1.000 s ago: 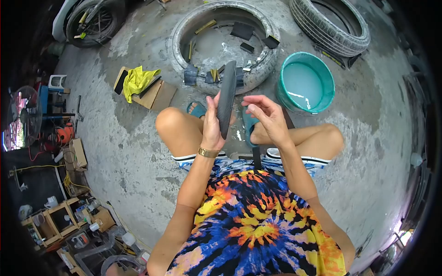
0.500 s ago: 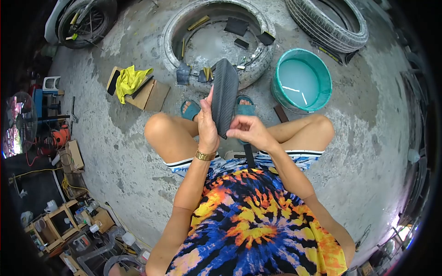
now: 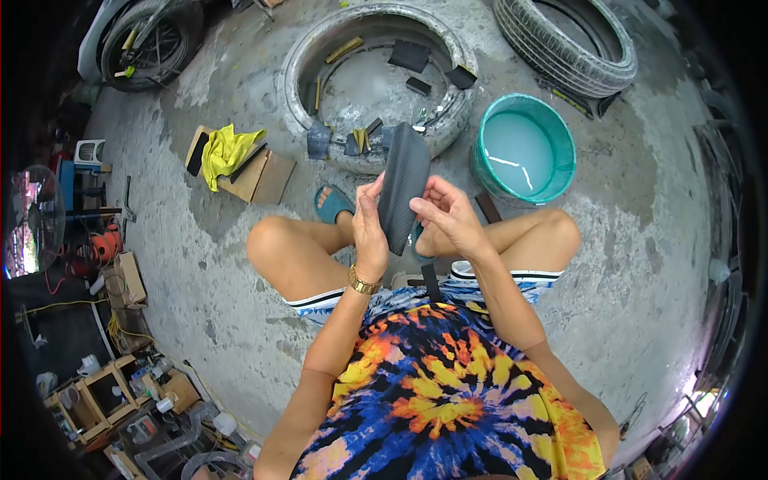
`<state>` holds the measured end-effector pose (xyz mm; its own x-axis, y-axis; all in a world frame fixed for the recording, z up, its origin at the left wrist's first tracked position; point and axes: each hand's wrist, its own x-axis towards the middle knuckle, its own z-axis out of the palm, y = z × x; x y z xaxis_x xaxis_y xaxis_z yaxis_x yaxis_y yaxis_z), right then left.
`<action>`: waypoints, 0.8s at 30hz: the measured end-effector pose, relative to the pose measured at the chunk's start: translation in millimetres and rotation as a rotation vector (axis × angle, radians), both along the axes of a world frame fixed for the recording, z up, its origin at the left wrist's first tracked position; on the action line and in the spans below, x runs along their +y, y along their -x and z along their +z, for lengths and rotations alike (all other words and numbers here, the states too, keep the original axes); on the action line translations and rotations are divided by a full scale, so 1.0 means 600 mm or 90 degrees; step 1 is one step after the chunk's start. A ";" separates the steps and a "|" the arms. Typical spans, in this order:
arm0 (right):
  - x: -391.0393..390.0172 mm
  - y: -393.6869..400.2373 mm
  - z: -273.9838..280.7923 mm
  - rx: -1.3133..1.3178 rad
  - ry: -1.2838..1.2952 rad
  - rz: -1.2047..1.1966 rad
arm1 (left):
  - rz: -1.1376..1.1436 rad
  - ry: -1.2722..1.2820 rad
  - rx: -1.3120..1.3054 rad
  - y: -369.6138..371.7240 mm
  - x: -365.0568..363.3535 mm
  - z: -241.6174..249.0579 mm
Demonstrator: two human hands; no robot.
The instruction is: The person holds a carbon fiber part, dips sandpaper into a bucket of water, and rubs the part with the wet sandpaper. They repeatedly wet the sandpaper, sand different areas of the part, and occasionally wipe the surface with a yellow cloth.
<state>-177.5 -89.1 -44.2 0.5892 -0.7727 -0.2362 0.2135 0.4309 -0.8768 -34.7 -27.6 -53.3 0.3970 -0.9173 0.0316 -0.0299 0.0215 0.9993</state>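
A long, dark, finely ribbed piece that looks like rubber (image 3: 403, 192) stands tilted between my hands, above my lap. Along its left side, my left hand (image 3: 370, 232) grips it with the fingers behind and a gold watch (image 3: 364, 282) on the wrist. My right hand (image 3: 454, 218) pinches its right edge between thumb and fingers. Just beyond lies a large grey-coated tyre (image 3: 293, 88), with several dark scraps, such as a square black piece (image 3: 410, 56), in and on it. The piece hides part of the tyre's near rim.
A teal bucket (image 3: 563, 156) of cloudy liquid stands at the right. Another tyre (image 3: 572, 70) lies behind it. On the left, a yellow cloth (image 3: 228, 154) drapes over a cardboard box (image 3: 274, 178). A fan (image 3: 36, 212) and a wooden rack (image 3: 94, 396) line the left side.
The ribbed piece has come lower and nearer to me, tilting slightly. My right hand has moved from its bottom end up to its right edge. The foot on the right has shifted nearer.
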 end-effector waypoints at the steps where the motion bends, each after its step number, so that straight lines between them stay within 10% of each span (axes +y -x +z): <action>1: -0.002 -0.002 -0.003 0.009 0.011 0.010 | -0.001 0.006 -0.020 -0.001 0.002 -0.004; 19: -0.013 0.026 -0.036 -0.054 -0.071 0.161 | -0.120 -0.134 0.210 -0.048 0.009 0.001; 24: -0.062 0.078 0.092 0.169 0.313 -0.117 | -0.076 -0.125 0.226 -0.050 0.015 -0.001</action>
